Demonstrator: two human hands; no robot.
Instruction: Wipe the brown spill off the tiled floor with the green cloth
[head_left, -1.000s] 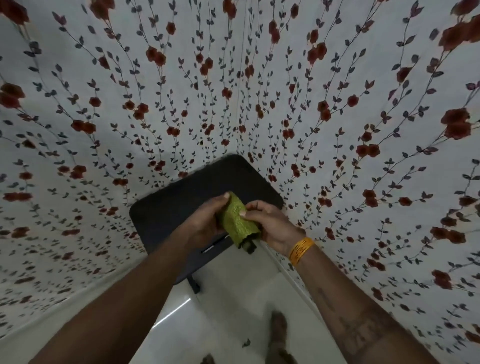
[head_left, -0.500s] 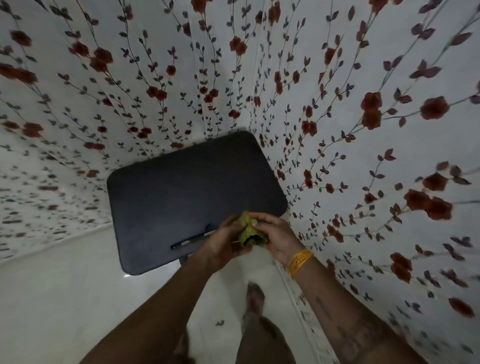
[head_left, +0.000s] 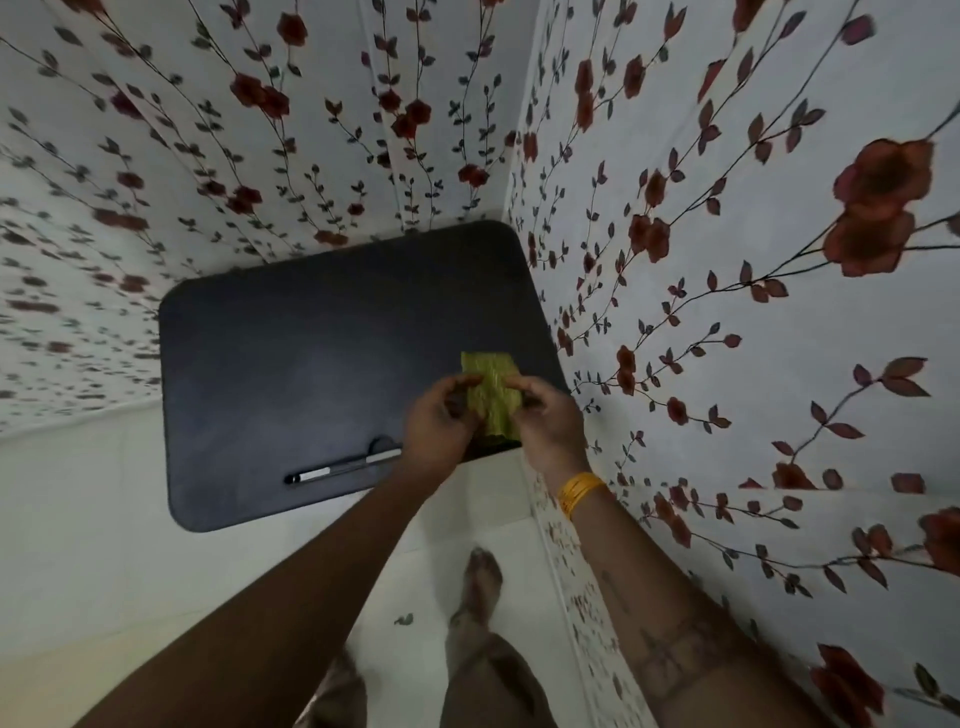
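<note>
The green cloth (head_left: 492, 396) is held up between both hands above the front right corner of a dark table (head_left: 311, 364). My left hand (head_left: 441, 421) pinches its left edge and my right hand (head_left: 545, 421) pinches its right edge, so the cloth is spread flat and upright. A small dark spot (head_left: 404, 619) lies on the white tiled floor (head_left: 104, 545) below my arms, left of my foot. I cannot tell whether it is the brown spill.
A pen (head_left: 343, 467) lies near the table's front edge. Floral-patterned walls (head_left: 727, 260) meet in a corner behind the table and close in on the right. My foot (head_left: 483, 577) stands on the floor beneath my hands.
The view has tilted down, showing more of the table and floor. The cloth, bunched between my hands half a second ago, is now spread out flat.
</note>
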